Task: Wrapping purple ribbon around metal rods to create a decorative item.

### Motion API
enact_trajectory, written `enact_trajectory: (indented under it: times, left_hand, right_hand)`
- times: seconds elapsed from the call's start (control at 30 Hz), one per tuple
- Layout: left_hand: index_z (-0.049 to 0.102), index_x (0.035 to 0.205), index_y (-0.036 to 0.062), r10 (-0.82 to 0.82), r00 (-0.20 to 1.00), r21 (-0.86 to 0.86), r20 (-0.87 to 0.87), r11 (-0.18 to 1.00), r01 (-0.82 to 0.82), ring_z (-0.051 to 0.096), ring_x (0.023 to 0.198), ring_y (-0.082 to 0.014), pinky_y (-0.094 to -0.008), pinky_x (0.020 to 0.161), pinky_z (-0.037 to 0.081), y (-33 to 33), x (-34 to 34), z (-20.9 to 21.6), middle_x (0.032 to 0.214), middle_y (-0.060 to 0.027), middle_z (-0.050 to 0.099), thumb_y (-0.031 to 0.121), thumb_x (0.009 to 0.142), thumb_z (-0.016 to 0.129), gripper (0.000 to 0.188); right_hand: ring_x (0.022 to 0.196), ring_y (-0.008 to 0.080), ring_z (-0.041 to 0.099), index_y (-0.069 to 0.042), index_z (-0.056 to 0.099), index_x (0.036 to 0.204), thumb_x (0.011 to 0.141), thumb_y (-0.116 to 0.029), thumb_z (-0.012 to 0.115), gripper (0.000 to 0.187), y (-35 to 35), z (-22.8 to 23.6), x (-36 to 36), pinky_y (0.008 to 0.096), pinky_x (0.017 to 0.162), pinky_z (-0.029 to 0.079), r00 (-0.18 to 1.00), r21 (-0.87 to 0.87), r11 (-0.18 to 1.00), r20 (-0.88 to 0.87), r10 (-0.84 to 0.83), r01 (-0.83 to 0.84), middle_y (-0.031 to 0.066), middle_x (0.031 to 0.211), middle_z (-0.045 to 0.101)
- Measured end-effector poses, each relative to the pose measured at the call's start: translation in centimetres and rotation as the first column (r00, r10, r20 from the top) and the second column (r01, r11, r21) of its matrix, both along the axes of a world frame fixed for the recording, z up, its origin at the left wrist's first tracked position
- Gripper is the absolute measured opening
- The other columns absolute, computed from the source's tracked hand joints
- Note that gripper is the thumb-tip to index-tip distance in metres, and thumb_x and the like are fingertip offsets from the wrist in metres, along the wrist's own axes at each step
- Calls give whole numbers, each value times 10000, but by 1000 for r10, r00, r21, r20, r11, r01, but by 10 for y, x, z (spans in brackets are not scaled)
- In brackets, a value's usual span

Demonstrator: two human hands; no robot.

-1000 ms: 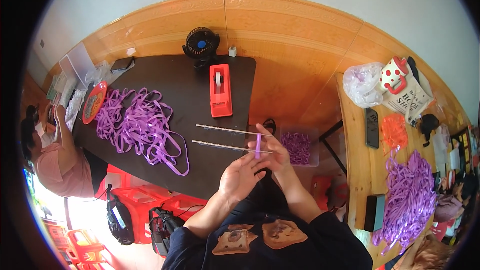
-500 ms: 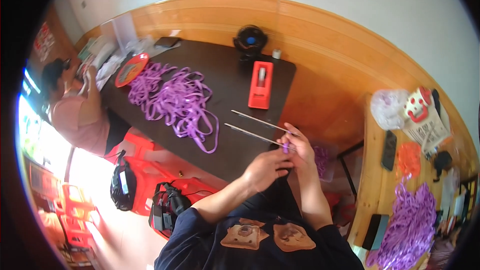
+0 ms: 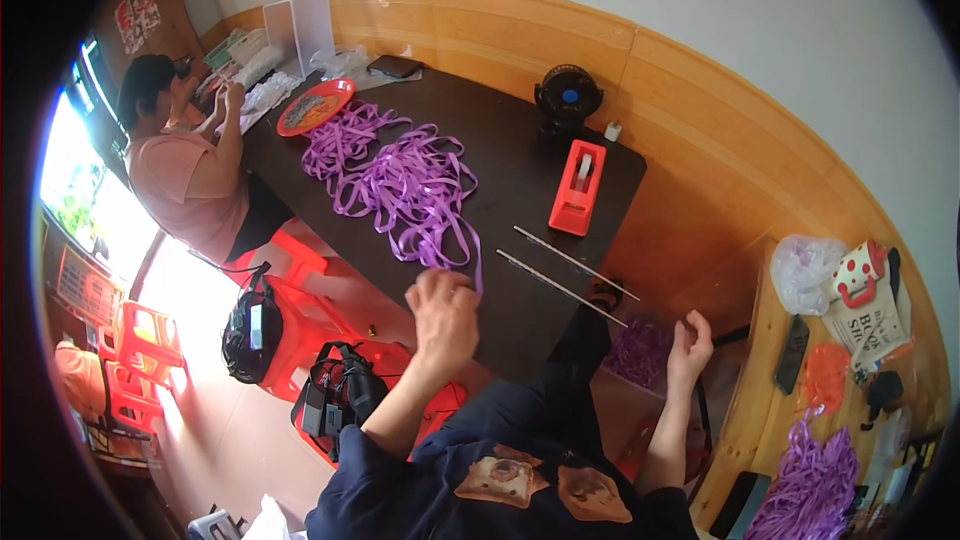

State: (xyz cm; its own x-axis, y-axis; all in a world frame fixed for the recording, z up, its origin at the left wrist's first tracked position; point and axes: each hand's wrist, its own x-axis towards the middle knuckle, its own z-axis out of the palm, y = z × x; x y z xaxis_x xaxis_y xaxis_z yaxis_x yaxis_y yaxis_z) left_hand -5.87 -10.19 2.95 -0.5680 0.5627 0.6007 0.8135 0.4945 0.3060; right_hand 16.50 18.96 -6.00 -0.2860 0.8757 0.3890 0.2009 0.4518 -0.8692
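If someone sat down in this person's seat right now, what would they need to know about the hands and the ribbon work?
Left hand: closed at the near end of the purple ribbon pile; a strand hangs by it, but the grip itself is not clear.
Right hand: raised off the table's right edge, loosely curled, nothing visible in it.
On the dark table: two thin rods lying side by side, a red tape dispenser beyond them.
Box of purple pieces under the right hand.
Done: some pieces lie in the box.
Left: the big pile remains on the table.

A heap of purple ribbon (image 3: 400, 185) is spread on the dark rectangular table (image 3: 500, 140), left of the red plastic tape dispenser (image 3: 577, 190), with two thin metal rods (image 3: 565, 275) laid before it
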Motion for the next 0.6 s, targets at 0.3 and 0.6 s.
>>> enact_trajectory:
  times: [0.3, 0.6]
  left_hand:
    - [647, 878, 47, -709, 638, 296, 300, 705, 645, 587, 691, -286, -371, 630, 447, 21, 35, 16, 777, -92, 625, 44, 754, 665, 125]
    - [646, 1045, 43, -250, 965, -86, 74, 963, 256, 513, 1082, -334, -432, 866, 419, -7, -74, 6, 1144, -142, 576, 13, 787, 582, 268]
  right_hand:
    - [865, 289, 621, -53, 610, 1081, 703, 91, 595, 404, -132, 95, -76, 353, 740, 477, 528, 81, 522, 100, 843, -849, 138, 1021, 622]
    - [611, 185, 550, -63, 673, 832, 673, 16, 680, 177, -114, 107, -29, 315, 562, 359, 526, 289, 454, 267, 807, -843, 19, 732, 596]
